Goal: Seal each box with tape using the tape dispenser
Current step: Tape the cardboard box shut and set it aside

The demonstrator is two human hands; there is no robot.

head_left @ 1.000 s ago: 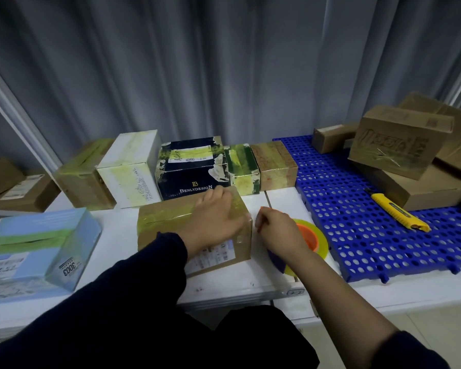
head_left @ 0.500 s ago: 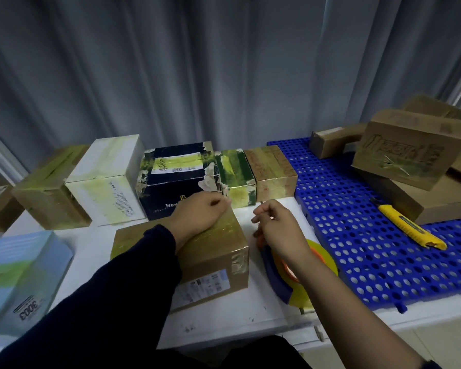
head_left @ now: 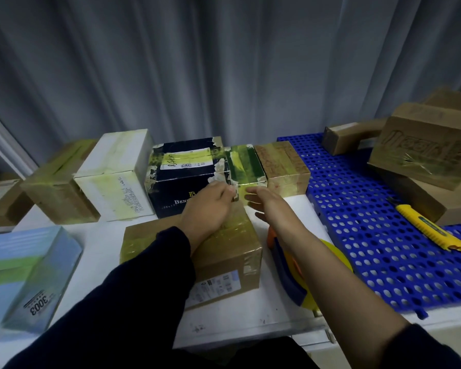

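A brown cardboard box (head_left: 224, 259) with yellowish tape across its top sits on the white table (head_left: 250, 315) in front of me. My left hand (head_left: 208, 206) lies on its far right top edge, fingers curled over the edge. My right hand (head_left: 264, 202) hovers just past the box's far right corner, fingers apart and holding nothing. The tape dispenser (head_left: 290, 272), blue and orange with a yellow roll, lies on the table right of the box, partly hidden under my right forearm.
Behind the box stands a row of taped boxes: brown (head_left: 59, 187), white (head_left: 117, 177), navy (head_left: 181, 171), green (head_left: 246, 166), small brown (head_left: 282, 163). A light-blue box (head_left: 24, 275) lies left. On the right, a blue perforated mat (head_left: 370, 249) holds a yellow utility knife (head_left: 431, 230) and stacked cartons (head_left: 423, 150).
My right hand came off the tape dispenser and moved forward to the box's far right corner. My left hand slid from the box's top toward its far edge.
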